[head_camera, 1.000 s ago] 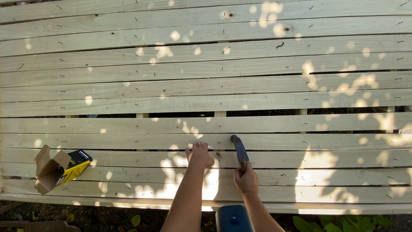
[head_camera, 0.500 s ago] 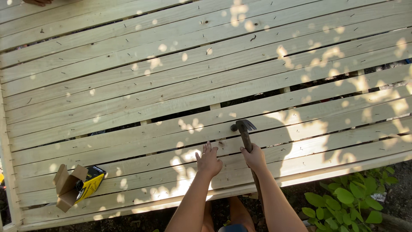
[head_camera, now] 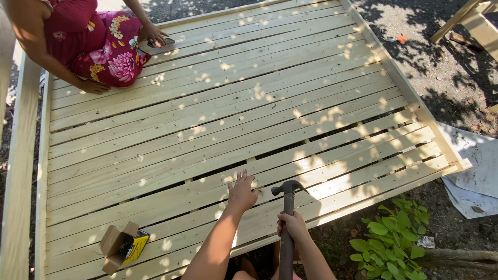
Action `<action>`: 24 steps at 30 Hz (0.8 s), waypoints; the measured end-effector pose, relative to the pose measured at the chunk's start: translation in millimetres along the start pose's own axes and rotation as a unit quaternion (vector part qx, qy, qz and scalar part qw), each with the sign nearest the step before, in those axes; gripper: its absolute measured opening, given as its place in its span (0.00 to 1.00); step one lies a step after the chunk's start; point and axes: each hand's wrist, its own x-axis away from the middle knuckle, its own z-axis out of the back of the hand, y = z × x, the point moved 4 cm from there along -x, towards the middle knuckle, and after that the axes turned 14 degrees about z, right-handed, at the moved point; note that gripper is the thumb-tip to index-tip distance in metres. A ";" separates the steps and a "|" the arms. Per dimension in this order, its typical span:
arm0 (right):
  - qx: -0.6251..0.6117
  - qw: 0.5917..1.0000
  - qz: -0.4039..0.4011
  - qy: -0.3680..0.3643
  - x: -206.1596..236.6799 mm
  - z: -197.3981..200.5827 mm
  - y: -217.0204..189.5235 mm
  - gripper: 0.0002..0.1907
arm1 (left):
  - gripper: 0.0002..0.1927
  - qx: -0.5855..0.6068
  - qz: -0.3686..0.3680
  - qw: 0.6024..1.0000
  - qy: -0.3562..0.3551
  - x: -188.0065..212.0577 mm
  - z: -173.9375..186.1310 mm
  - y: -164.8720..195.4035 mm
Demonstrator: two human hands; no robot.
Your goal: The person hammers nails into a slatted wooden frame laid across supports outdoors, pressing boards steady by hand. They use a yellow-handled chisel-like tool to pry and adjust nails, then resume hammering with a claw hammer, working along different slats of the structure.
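Head view looks down on a big platform of pale wooden slats [head_camera: 218, 109] set in a frame, dappled with sun. Low in the middle of the frame, the person's left hand [head_camera: 242, 193] lies on a slat with fingers spread, touching the wood and holding nothing. Just beside it, the right hand [head_camera: 293, 226] has its grip closed around the handle of a claw hammer [head_camera: 287, 207], whose dark head stands raised above the slat, a little to the right of the left fingertips. Any nail under those fingers is too small to make out.

Judging by the pose, the step in hand looks like nailing a slat down near the gap where cross supports show through. A strike here would call for the hammer head to fall clear of the spread fingers.

At the lower left of the frame an open cardboard box [head_camera: 122, 247] lies on the slats, flaps apart, something yellow and dark inside; its contents cannot be told.

At the upper left, another person in a red flowered dress [head_camera: 91, 44] sits on the platform, one hand resting on a small flat object
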 end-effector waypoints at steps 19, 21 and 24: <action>-0.071 0.987 0.129 0.066 109.9 28.3 -72.5 0.08 | 0.44 0.077 -0.135 0.988 0.015 60.9 -30.4 69.3; -0.073 0.984 0.143 0.075 120.7 35.3 -83.4 0.09 | 0.41 0.072 -0.147 0.987 0.005 73.5 -34.1 90.8; -0.050 0.980 0.173 0.087 128.6 50.0 -101.5 0.09 | 0.35 0.041 -0.158 0.987 -0.005 89.9 -34.4 130.3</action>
